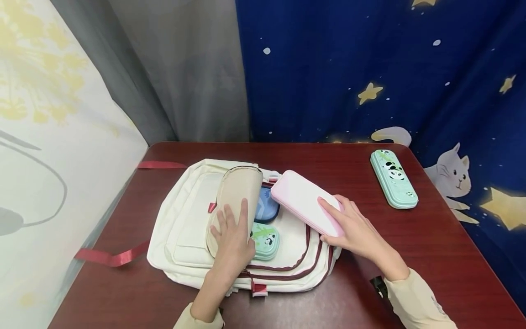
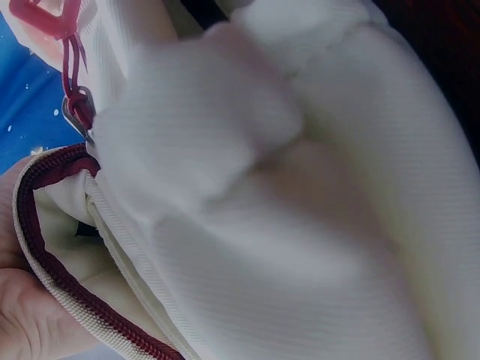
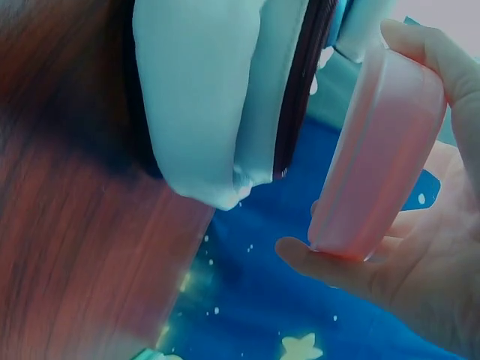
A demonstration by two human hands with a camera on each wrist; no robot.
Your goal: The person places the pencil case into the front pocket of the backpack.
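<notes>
A cream backpack [image 1: 186,219] lies on the table, its dark-red-zipped front pocket open. My left hand [image 1: 234,237] rests with spread, fairly straight fingers on the folded-back beige flap [image 1: 238,187]. Under the flap's edge, a blue case [image 1: 266,205] and a mint-green panda pencil case [image 1: 266,240] show partly, the rest hidden. My right hand [image 1: 353,224] grips a pink-and-white pencil case [image 1: 306,201] by its near end, thumb on one side and fingers on the other. The pink case is tilted over the pocket's right side. In the left wrist view, cream fabric [image 2: 225,247] fills most of the picture.
Another mint-green panda pencil case [image 1: 394,178] lies at the table's right back. Red straps [image 1: 117,258] trail from the bag's left over the dark red table [image 1: 435,256]. Behind hang a grey curtain [image 1: 193,68] and a blue star-patterned curtain [image 1: 320,68].
</notes>
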